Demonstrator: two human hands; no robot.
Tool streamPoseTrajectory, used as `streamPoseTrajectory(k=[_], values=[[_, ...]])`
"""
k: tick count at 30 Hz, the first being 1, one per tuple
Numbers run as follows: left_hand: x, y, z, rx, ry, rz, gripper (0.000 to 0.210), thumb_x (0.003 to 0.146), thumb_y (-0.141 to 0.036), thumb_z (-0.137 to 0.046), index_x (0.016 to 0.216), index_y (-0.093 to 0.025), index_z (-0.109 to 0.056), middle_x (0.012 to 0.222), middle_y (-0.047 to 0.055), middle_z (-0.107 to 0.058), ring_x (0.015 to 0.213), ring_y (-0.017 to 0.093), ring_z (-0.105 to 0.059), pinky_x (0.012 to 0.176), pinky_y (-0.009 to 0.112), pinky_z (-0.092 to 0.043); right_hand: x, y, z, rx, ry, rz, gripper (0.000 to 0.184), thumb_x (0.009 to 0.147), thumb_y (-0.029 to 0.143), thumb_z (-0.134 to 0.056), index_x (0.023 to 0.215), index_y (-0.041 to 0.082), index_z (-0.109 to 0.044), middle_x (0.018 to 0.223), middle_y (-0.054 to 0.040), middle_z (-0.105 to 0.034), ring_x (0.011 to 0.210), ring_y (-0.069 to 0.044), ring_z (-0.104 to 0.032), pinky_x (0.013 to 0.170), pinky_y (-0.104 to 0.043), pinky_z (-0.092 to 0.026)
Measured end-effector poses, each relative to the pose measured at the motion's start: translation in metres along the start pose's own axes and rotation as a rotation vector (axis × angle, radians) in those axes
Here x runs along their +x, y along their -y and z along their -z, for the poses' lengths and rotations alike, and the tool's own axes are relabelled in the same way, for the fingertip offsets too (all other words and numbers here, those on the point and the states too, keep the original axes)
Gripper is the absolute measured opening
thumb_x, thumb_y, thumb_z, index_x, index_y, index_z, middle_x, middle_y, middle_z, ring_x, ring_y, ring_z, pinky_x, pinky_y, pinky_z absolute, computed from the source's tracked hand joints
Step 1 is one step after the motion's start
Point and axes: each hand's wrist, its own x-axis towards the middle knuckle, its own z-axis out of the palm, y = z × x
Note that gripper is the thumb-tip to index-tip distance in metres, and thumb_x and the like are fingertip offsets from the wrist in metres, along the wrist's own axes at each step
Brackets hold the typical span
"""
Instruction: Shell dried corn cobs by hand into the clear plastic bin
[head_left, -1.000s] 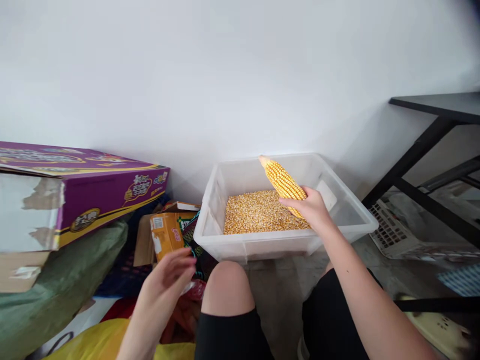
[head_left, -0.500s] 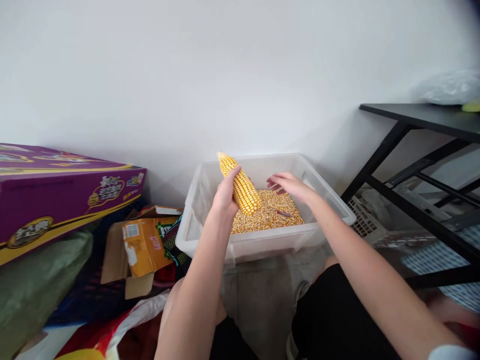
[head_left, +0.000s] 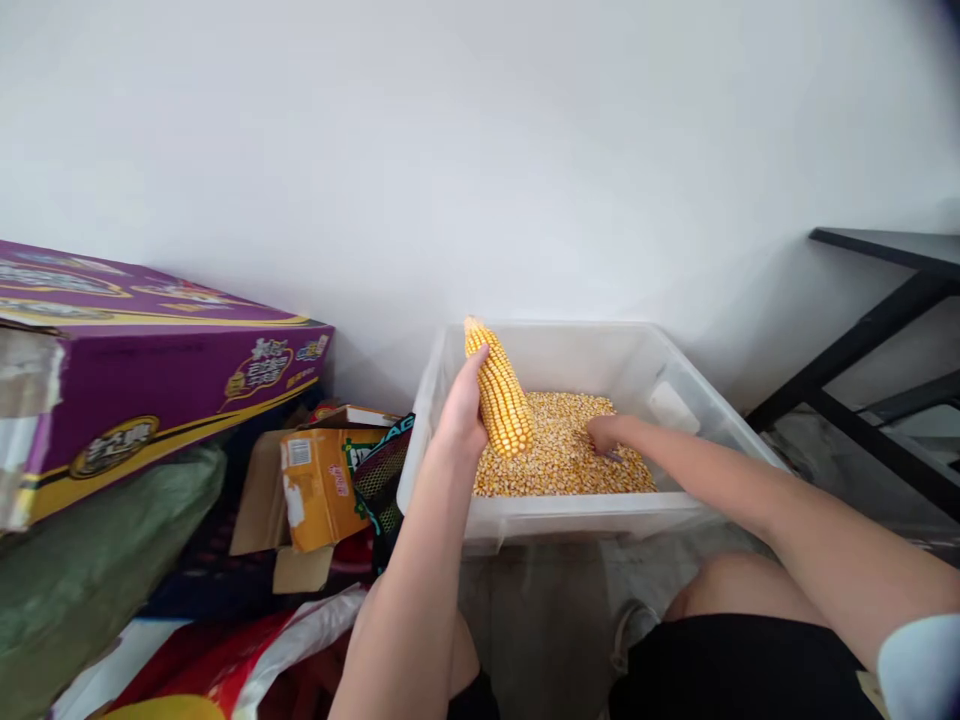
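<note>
Corn ear (head_left: 504, 402) is being held over the bin (head_left: 571, 506) by the fingers of the left hand (head_left: 463, 415), its long axis being slanted, pale tip up-left, blunt end down-right. The right hand's (head_left: 604, 434) fingers are being largely hidden at the kernels (head_left: 559, 466); their state cannot be told. Open room is being left between both hands.

The corn cob (head_left: 501, 395) is yellow in rows, the kernels (head_left: 559, 465) yellow and cream, the tub (head_left: 570, 512) whitish, the carton (head_left: 180, 375) purple and yellow.
</note>
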Motion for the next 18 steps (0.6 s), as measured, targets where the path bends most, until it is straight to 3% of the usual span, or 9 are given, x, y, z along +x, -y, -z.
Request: streamPoseTrajectory(k=[4, 6, 7, 10, 12, 15, 18], values=[[0.001, -0.001, 0.002, -0.008, -0.002, 0.019, 0.034, 0.071, -0.046, -0.062, 0.084, -0.015, -0.063, 0.064, 0.008, -0.061, 0.069, 0.021, -0.062, 0.063, 0.030, -0.051, 0.003, -0.011, 0.009, 0.033, 0.269, -0.072, 0.008, 0.055, 0.012, -0.067, 0.053, 0.011, -0.058, 0.050, -0.0050, -0.057, 0.067, -0.022, -0.062, 0.063, -0.032, -0.050], [0.000, 0.000, 0.002, 0.014, -0.015, 0.002, 0.036, 0.072, -0.047, -0.061, 0.087, -0.014, -0.064, 0.064, 0.008, -0.061, 0.068, 0.021, -0.062, 0.063, 0.030, -0.051, -0.005, -0.015, 0.029, 0.134, 0.272, -0.045, 0.008, 0.061, 0.016, -0.064, 0.061, 0.011, -0.059, 0.053, -0.0043, -0.058, 0.061, -0.018, -0.061, 0.057, -0.027, -0.050], [-0.001, 0.001, 0.001, 0.030, -0.023, -0.012, 0.037, 0.072, -0.048, -0.061, 0.088, -0.014, -0.064, 0.065, 0.008, -0.061, 0.068, 0.020, -0.062, 0.063, 0.030, -0.050, -0.012, -0.016, 0.042, 0.193, 0.240, -0.012, 0.009, 0.065, 0.019, -0.062, 0.066, 0.011, -0.058, 0.055, -0.0031, -0.058, 0.059, -0.015, -0.059, 0.055, -0.024, -0.049], [-0.002, 0.005, 0.000, 0.100, -0.020, -0.059, 0.042, 0.072, -0.050, -0.061, 0.092, -0.014, -0.064, 0.067, 0.009, -0.062, 0.067, 0.020, -0.061, 0.063, 0.030, -0.050, -0.049, -0.012, 0.083, 0.722, -0.082, 0.252, 0.013, 0.072, 0.021, -0.056, 0.081, 0.013, -0.055, 0.061, -0.0031, -0.057, 0.055, -0.011, -0.055, 0.050, -0.020, -0.045], [-0.002, 0.008, -0.001, 0.160, -0.014, -0.091, 0.045, 0.072, -0.051, -0.061, 0.096, -0.014, -0.064, 0.069, 0.009, -0.063, 0.068, 0.020, -0.061, 0.064, 0.031, -0.049, -0.084, -0.002, 0.102, 0.894, -0.253, 0.365, 0.018, 0.076, 0.021, -0.050, 0.092, 0.015, -0.054, 0.063, -0.0011, -0.055, 0.046, -0.008, -0.046, 0.041, -0.019, -0.037], [-0.003, 0.014, -0.002, 0.264, -0.013, -0.147, 0.049, 0.072, -0.054, -0.061, 0.102, -0.015, -0.061, 0.076, 0.009, -0.064, 0.071, 0.020, -0.061, 0.066, 0.031, -0.048, -0.139, 0.024, 0.107, 0.878, -0.310, 0.500, 0.028, 0.083, 0.022, -0.041, 0.106, 0.017, -0.055, 0.072, -0.0034, -0.057, 0.047, -0.007, -0.042, 0.039, -0.019, -0.030], [-0.005, 0.019, -0.003, 0.374, -0.037, -0.210, 0.053, 0.072, -0.056, -0.060, 0.106, -0.016, -0.057, 0.081, 0.009, -0.064, 0.074, 0.020, -0.061, 0.068, 0.031, -0.048, -0.179, 0.050, 0.093, 0.657, -0.335, 0.563, 0.036, 0.090, 0.033, -0.038, 0.122, 0.023, -0.053, 0.083, -0.0054, -0.062, 0.061, -0.012, -0.053, 0.050, -0.022, -0.040]])
